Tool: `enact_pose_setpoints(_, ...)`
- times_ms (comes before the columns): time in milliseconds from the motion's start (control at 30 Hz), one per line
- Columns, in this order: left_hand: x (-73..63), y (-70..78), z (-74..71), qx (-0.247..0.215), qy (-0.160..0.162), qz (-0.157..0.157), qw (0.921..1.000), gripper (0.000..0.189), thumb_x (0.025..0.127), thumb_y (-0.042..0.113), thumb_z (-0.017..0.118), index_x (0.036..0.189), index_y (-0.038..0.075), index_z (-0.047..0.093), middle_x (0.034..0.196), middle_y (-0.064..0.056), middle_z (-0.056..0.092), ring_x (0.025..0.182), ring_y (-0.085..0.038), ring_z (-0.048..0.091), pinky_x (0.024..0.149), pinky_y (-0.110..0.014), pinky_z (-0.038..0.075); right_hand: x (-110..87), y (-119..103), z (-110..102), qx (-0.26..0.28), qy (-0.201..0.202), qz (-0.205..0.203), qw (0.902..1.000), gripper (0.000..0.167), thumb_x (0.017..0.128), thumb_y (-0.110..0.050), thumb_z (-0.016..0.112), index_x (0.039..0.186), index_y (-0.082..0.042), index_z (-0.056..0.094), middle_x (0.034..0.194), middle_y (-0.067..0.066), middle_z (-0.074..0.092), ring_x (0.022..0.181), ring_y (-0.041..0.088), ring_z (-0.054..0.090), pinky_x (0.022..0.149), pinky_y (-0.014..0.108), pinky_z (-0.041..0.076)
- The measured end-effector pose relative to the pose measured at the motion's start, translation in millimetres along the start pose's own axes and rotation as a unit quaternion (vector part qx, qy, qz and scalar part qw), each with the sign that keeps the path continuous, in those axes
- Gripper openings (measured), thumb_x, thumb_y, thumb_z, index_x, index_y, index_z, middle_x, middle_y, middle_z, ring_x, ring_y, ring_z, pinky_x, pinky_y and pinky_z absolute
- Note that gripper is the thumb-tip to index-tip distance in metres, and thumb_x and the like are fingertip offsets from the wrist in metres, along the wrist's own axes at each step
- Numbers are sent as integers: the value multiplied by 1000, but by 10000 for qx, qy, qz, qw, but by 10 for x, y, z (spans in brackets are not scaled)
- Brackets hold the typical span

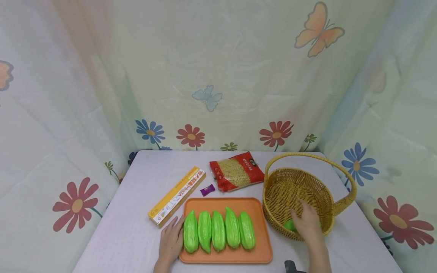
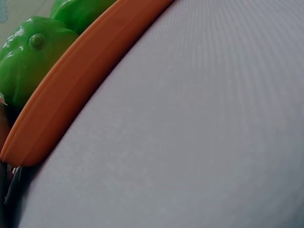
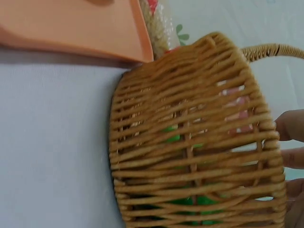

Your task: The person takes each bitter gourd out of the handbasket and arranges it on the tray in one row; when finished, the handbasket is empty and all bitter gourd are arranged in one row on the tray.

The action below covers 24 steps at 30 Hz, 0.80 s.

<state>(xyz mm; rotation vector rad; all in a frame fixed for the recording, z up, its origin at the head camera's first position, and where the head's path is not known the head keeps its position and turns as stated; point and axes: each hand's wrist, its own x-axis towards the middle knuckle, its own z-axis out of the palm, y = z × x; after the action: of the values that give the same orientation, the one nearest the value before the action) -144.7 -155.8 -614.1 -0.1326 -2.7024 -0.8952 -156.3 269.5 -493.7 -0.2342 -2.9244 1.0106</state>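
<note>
In the head view, my left hand point(image 1: 170, 240) rests against the left edge of an orange tray point(image 1: 261, 231), its fingers extended. Several glossy green ridged gourds point(image 1: 218, 231) lie side by side on this tray. The left wrist view shows two gourd ends point(image 2: 35, 57) over the tray's rim point(image 2: 71, 80). My right hand point(image 1: 307, 222) is inside a round wicker basket point(image 1: 283, 189), its fingers spread above a green gourd point(image 1: 289, 225) that it partly covers. In the right wrist view, the fingertips point(image 3: 289, 126) show above the basket's rim, apart from green shapes point(image 3: 199, 204) behind the weave.
A yellow and white pasta box point(image 1: 177, 196) lies slanted left of the tray. Behind the tray are a small purple wrapped candy point(image 1: 207, 190) and a red bag of pasta point(image 1: 235, 172). The basket's tall handle point(image 1: 307, 154) arches over it. Something dark point(image 1: 290, 266) shows by the right forearm.
</note>
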Motion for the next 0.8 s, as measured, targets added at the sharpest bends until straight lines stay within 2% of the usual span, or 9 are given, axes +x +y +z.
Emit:
enact_pose_setpoints(200, 7, -5, 1, -5, -55, -58, 10000, 38, 92, 12, 50, 130, 12, 52, 132, -6, 51, 126, -29, 38, 100, -51, 26, -4, 61, -26, -125, 76, 327, 9994, 59, 93, -23, 46, 136, 12, 24, 128, 43, 24, 113, 60, 27, 88, 69, 30)
enact_pose_setpoints(367, -1, -19, 17, 34, 74, 31, 10000, 38, 91, 11, 51, 129, 12, 53, 130, -6, 53, 124, -29, 40, 98, -51, 28, -20, 68, -27, -292, 214, 625, 9974, 59, 93, -22, 46, 135, 14, 25, 127, 43, 23, 113, 60, 25, 89, 69, 29)
enact_pose_setpoints(500, 1, -21, 22, 28, 86, 38, 10000, 38, 91, 11, 51, 129, 12, 53, 130, -5, 53, 125, -29, 40, 98, -50, 28, -35, 50, -32, -443, 333, 810, 9952, 57, 92, -19, 45, 132, 17, 26, 122, 47, 24, 108, 63, 27, 84, 69, 32)
enact_pose_setpoints(600, 2, -19, 22, 31, 87, 37, 10000, 38, 91, 12, 51, 129, 13, 54, 131, -5, 52, 125, -28, 40, 99, -50, 28, -31, 40, -37, -654, 207, 798, 9945, 57, 92, -19, 44, 129, 20, 27, 118, 49, 25, 104, 65, 29, 78, 69, 36)
enact_pose_setpoints(800, -2, -19, 26, 4, 157, 69, 9999, 38, 90, 11, 51, 128, 13, 54, 131, -5, 52, 124, -29, 41, 98, -50, 28, -2, 59, -30, -1061, -386, 570, 9920, 59, 92, -24, 46, 129, 19, 27, 116, 50, 25, 102, 68, 29, 70, 70, 39)
